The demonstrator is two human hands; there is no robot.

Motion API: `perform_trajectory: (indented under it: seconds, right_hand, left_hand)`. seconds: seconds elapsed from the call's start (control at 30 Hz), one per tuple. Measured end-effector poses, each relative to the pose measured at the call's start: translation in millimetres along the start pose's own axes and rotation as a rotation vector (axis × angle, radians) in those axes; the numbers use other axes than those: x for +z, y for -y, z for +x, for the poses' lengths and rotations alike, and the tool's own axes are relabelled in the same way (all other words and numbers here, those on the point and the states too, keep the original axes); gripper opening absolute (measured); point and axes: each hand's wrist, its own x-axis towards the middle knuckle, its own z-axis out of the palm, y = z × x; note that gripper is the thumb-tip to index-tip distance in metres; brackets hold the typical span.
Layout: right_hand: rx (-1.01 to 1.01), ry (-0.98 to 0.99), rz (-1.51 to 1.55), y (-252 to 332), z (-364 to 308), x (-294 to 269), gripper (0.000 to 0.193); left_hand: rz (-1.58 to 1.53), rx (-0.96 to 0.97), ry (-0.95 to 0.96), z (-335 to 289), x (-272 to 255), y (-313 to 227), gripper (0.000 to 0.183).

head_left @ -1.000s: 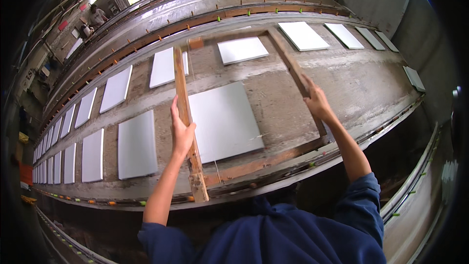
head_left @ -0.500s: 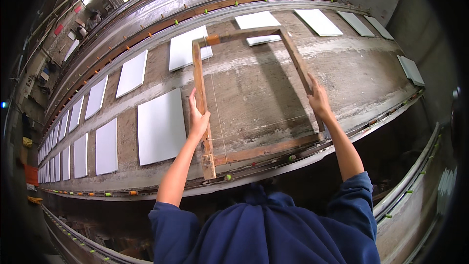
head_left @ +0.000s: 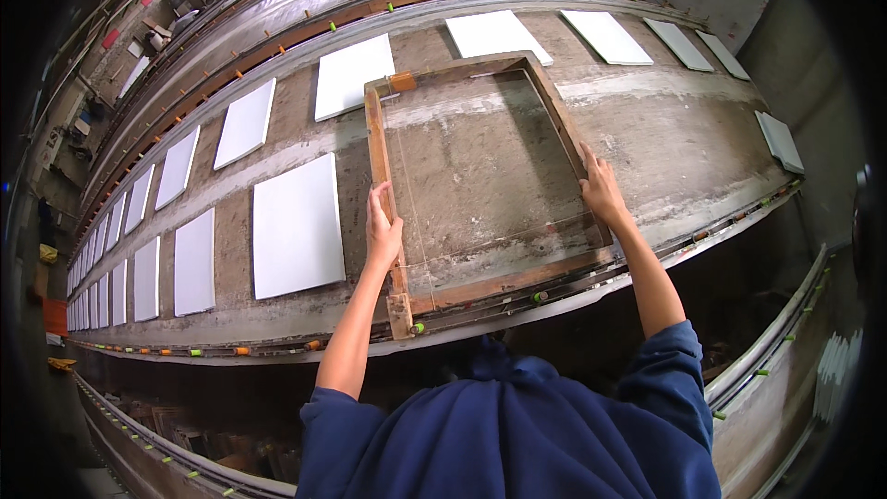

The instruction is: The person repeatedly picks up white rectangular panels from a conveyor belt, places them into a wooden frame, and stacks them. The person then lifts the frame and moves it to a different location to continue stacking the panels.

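on long table (head_left: 702, 139): both hands grip wooden frame (head_left: 480, 176).

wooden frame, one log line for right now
left hand: grips wooden frame left rail | right hand: grips right rail | frame: on bare table | white sheet: left

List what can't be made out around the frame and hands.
- Left hand palm: head view, pressed against the frame.
- Right hand palm: head view, turned down onto the frame.
- Far-left sheets: too small, bent by the fisheye rim.
- Under the table: dark shadow.
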Motion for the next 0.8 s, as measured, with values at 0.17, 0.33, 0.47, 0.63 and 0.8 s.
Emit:
perform_trajectory:
  seconds: [0.17,0.33,0.47,0.63,0.8]
  right_hand:
    - [0.010,0.020,-0.099,4,-2,5,0.074]
    - [0.026,0.085,-0.037,18,-3,-3,0.075]
    - [-0.046,-0.002,-0.347,6,-7,14,0.077]
    - [-0.094,0.027,-0.449,3,-10,13,0.077]
    - [0.023,0.107,-0.344,10,-24,-3,0.073]
  left_hand:
    - [0.250,0.029,0.023,-2,-1,-2,0.062]
    - [0.416,-0.132,0.139,-3,-6,-19,0.057]
    - [0.695,-0.139,0.177,-1,1,-31,0.058]
    - [0.820,-0.020,0.225,3,8,-40,0.062]
    - [0.451,0.137,0.353,22,77,-85,0.055]
